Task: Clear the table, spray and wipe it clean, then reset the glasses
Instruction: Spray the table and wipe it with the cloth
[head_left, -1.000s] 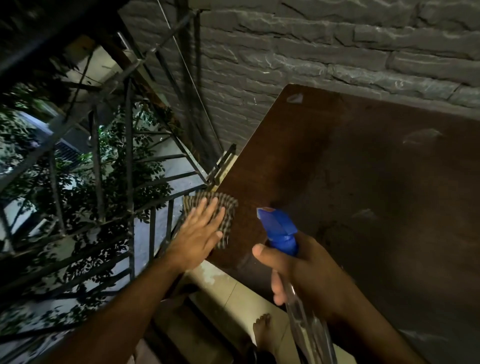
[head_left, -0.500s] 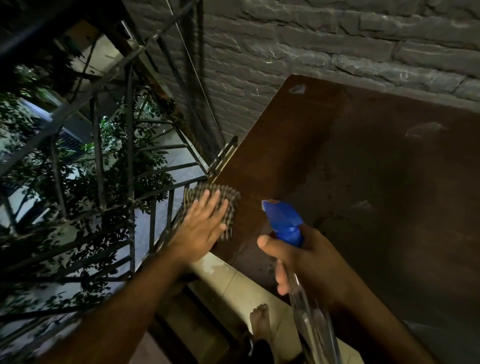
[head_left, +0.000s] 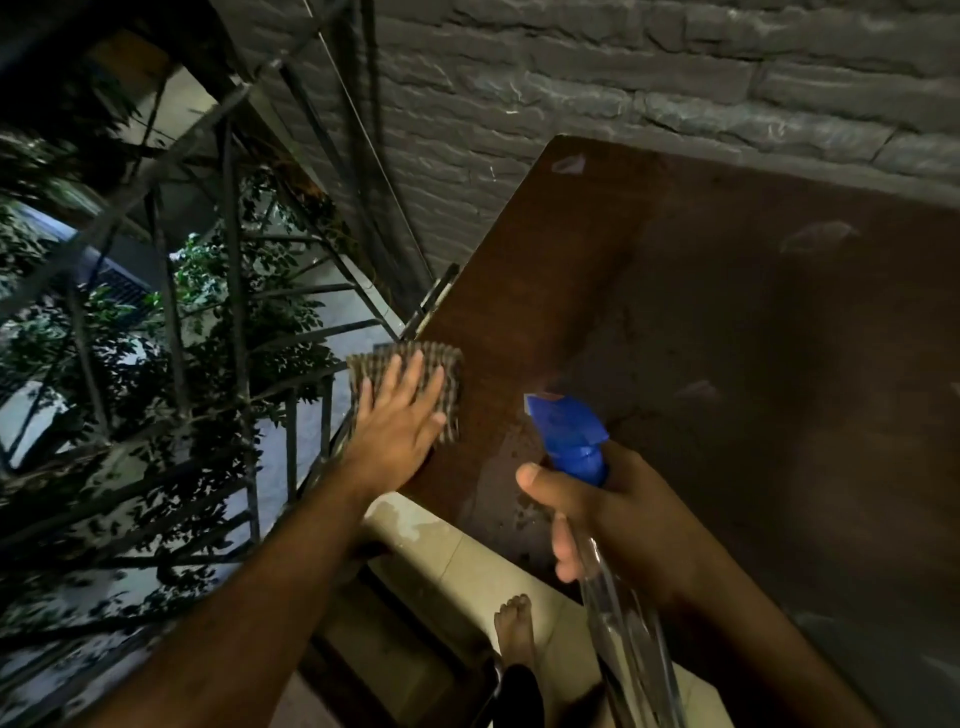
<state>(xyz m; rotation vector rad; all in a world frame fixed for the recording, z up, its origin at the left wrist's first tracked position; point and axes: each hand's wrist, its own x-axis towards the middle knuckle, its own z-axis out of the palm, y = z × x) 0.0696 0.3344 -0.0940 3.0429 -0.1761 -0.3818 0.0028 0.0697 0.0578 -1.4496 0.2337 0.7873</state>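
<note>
A dark brown wooden table (head_left: 727, 322) fills the right of the head view, with wet speckles near its front left corner. My left hand (head_left: 397, 426) lies flat with straight fingers on a checked cloth (head_left: 441, 374), pressing it onto the table's left edge. My right hand (head_left: 618, 514) grips a clear spray bottle (head_left: 628, 639) by the neck. The bottle's blue nozzle head (head_left: 566, 431) points away over the table. No glasses are in view.
A grey brick wall (head_left: 571, 88) runs behind the table. A black metal railing (head_left: 228, 291) with leafy plants behind it stands at the left. Pale floor tiles (head_left: 457, 561) and a bare foot (head_left: 514, 623) show below the table's front edge.
My left hand has pushed the cloth slightly further up along the table's left edge. My right hand keeps its grip on the spray bottle, little changed.
</note>
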